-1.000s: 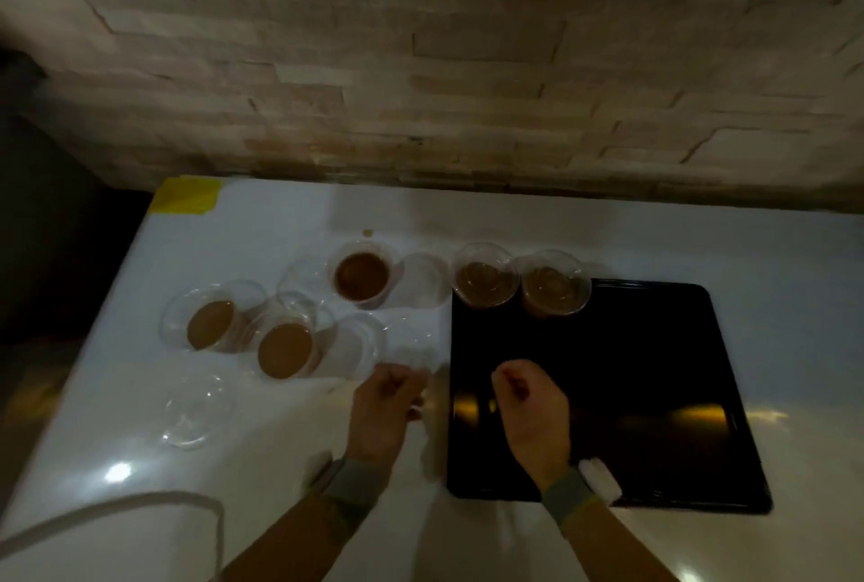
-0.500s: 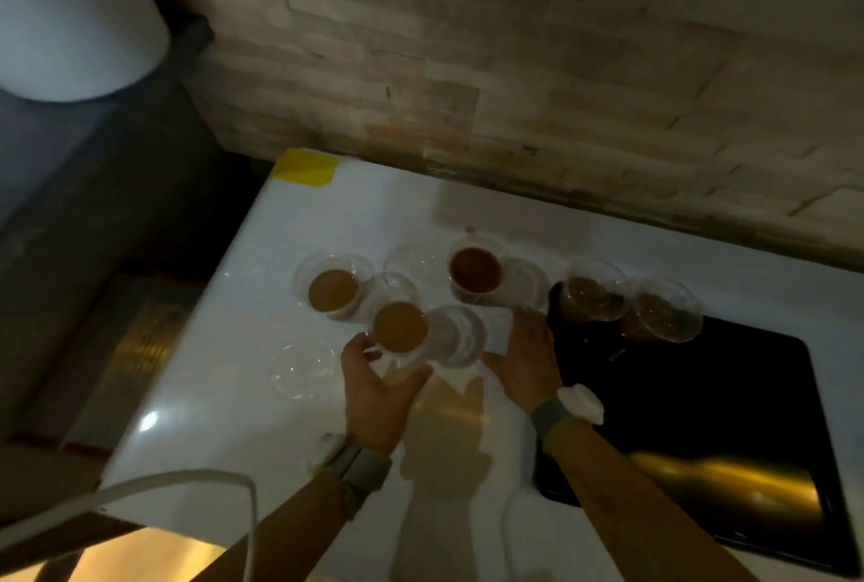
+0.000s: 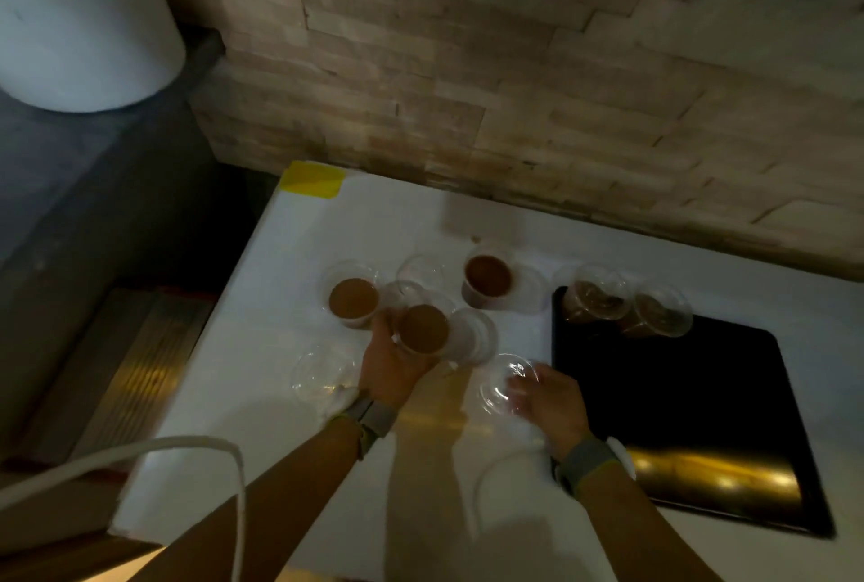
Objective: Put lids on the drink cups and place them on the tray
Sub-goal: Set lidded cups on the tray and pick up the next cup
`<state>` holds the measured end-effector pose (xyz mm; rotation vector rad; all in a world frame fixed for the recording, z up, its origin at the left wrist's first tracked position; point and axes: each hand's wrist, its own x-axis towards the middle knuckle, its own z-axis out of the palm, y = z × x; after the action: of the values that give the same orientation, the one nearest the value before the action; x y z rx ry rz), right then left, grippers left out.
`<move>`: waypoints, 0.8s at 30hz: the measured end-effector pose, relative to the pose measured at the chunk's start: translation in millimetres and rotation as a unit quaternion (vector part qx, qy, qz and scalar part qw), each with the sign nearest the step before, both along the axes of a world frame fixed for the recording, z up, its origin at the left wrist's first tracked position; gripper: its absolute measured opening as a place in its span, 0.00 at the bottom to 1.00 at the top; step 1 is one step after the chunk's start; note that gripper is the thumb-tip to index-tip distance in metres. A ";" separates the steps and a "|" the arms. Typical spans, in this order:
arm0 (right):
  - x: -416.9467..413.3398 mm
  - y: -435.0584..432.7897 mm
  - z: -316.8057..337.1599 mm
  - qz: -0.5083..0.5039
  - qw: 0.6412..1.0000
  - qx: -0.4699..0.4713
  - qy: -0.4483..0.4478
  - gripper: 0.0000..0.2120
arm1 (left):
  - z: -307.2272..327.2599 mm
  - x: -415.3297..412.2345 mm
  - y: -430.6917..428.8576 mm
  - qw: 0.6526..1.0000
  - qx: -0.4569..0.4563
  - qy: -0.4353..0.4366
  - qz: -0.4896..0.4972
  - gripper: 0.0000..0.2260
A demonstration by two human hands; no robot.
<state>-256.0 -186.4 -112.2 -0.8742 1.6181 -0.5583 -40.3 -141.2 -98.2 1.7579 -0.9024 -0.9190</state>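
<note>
Left hand (image 3: 392, 371) is wrapped around an open cup (image 3: 423, 330) of brown drink, fingers curled on its near side, the cup upright with its mouth facing up and its long axis vertical. Whether it is lifted off the white counter (image 3: 290, 315) or resting on it, I cannot tell. Right hand (image 3: 549, 399) pinches a clear lid (image 3: 507, 384) by its right edge, the disc tipped a little and facing up toward the camera. That lid sits just to the right of the gripped cup and nearer the person, not over it yet.

Just left of the held cup and slightly beyond it stands a second open cup (image 3: 354, 299), close beside the left-hand fingers. Farther beyond and to the right, a third open cup (image 3: 487, 278) stands upright. A loose lid (image 3: 474, 336) lies flat immediately right of the held cup, and another loose lid (image 3: 322, 373) lies flat left of the left wrist.

Right of the lid hand is the black tray (image 3: 701, 404); two lidded cups (image 3: 601, 296) stand together at its far left corner.
</note>
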 end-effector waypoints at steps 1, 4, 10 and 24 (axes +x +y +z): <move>-2.8 7.3 -0.4 -0.028 0.998 0.031 -0.055 0.06 | 1.1 0.3 -1.1 1.000 0.004 -0.005 -0.001 0.32; -10.6 34.3 0.6 -0.045 0.990 0.065 -0.120 0.08 | 3.7 3.4 4.9 1.000 0.002 0.005 -0.031 0.32; -3.3 66.5 9.7 -0.102 0.968 0.050 -0.222 0.15 | -3.1 6.3 37.0 0.994 0.014 0.003 -0.109 0.33; 40.0 112.0 52.3 0.161 0.966 -0.185 -0.083 0.19 | -16.8 -0.1 102.3 0.982 0.002 -0.020 -0.190 0.39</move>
<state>-216.0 -74.4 -59.9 -1.3024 1.2039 -0.6941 -40.4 -38.9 -115.0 1.6404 -1.2913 -1.1301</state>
